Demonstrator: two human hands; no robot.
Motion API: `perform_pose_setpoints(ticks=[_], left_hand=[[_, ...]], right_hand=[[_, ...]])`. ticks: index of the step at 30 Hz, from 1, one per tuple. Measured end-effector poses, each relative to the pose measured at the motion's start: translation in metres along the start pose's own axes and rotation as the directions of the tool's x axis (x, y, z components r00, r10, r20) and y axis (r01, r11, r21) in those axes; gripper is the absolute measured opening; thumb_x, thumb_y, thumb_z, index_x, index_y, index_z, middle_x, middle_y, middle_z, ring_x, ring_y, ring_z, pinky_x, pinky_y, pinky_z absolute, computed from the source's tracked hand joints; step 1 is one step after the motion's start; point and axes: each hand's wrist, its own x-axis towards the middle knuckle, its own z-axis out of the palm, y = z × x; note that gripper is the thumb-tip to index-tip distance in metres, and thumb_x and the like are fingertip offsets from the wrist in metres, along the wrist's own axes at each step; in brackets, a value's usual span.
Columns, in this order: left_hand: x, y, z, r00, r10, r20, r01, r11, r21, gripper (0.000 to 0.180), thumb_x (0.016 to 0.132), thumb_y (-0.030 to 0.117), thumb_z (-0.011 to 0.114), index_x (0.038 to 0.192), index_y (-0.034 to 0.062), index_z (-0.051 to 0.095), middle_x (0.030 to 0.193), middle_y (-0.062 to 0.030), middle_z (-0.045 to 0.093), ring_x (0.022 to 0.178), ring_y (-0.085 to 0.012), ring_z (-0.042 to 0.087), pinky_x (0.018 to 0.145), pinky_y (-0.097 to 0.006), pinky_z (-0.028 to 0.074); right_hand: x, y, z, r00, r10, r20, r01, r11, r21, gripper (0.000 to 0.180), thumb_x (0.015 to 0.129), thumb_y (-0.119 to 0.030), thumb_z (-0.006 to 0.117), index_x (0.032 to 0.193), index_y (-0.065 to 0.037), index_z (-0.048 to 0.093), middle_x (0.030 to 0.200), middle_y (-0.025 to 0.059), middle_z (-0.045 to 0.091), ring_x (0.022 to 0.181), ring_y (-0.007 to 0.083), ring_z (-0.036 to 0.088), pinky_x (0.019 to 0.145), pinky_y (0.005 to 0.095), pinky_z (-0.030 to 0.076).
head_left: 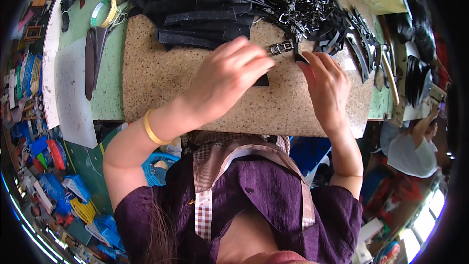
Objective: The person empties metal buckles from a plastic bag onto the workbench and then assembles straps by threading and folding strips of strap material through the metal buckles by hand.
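Over the middle of the speckled board [171, 88], my left hand [227, 78] is slightly blurred, its fingers bent and drawn together. Whatever they hold, if anything, is hidden. Just beyond its fingertips lies a silver buckle [281, 47] on a short black strap. My right hand [326, 83] pinches a narrow black strap [299, 57] between thumb and fingers, to the right of that buckle. A dark flat piece [262, 81] lies on the board, partly covered by my left hand.
Black strips [200, 14] lie stacked at the back, beside a heap of buckled straps [298, 5]. Scissors [95, 61] and a tape roll [103, 12] lie on the left. A wooden-handled tool [391, 78] is on the right. Another person [413, 151] sits farther right.
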Motion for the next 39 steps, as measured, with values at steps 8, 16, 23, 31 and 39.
perform_pose_setpoints(ticks=[8,16,23,31,39], left_hand=[[0.049,-0.015,0.023,0.971,-0.115,0.208,0.174,0.941,-0.29,0.018,0.07,0.003,0.072,0.082,-0.0017,0.059,0.078,-0.0072,0.054,0.069,-0.0165,0.055,0.064,-0.027,0.048],[0.046,0.007,-0.014,0.774,-0.339,0.535,0.622,0.251,-0.742,0.007,0.081,0.002,0.068,0.087,0.0002,0.064,0.08,-0.0027,0.063,0.073,-0.0085,0.061,0.069,-0.021,0.052],[0.019,0.019,-0.01,0.688,-0.454,0.565,0.605,-0.071,-0.793,0.019,0.088,0.007,0.059,0.106,-0.0013,0.061,0.1,-0.0135,0.066,0.09,-0.0173,0.065,0.081,-0.03,0.054],[0.01,0.025,-0.003,0.618,-0.4,0.677,0.648,-0.229,-0.726,0.02,0.089,0.012,0.06,0.102,-0.0023,0.058,0.096,-0.0107,0.067,0.081,-0.0169,0.067,0.075,-0.03,0.057],[0.009,0.032,0.002,0.597,-0.393,0.699,0.664,-0.246,-0.706,0.019,0.088,0.011,0.062,0.101,-0.0021,0.058,0.094,-0.011,0.067,0.08,-0.0179,0.067,0.074,-0.03,0.057]], right_hand=[[0.0,0.028,-0.002,0.963,0.101,0.249,-0.153,0.968,0.2,0.008,0.079,-0.013,0.066,0.083,-0.007,0.064,0.076,0.0069,0.061,0.067,0.026,0.062,0.059,0.0353,0.048],[-0.012,-0.002,-0.026,0.899,0.368,0.239,-0.354,0.288,0.89,0.013,0.085,-0.003,0.062,0.097,0.0,0.057,0.092,0.0103,0.067,0.074,0.014,0.065,0.059,0.0232,0.052],[-0.034,-0.017,-0.015,0.838,0.402,0.369,-0.32,-0.187,0.929,0.013,0.087,0.0,0.059,0.1,-0.001,0.055,0.099,0.0172,0.065,0.084,0.0204,0.067,0.065,0.0269,0.054],[-0.046,-0.026,-0.008,0.829,0.48,0.286,-0.215,-0.199,0.956,0.011,0.085,0.0,0.061,0.092,-0.003,0.054,0.098,0.0169,0.063,0.069,0.0148,0.062,0.056,0.0233,0.049],[-0.05,-0.018,-0.004,0.799,0.489,0.349,-0.165,-0.379,0.91,0.013,0.084,0.006,0.057,0.087,-0.005,0.051,0.099,0.0169,0.061,0.063,0.0131,0.059,0.052,0.0217,0.046]])
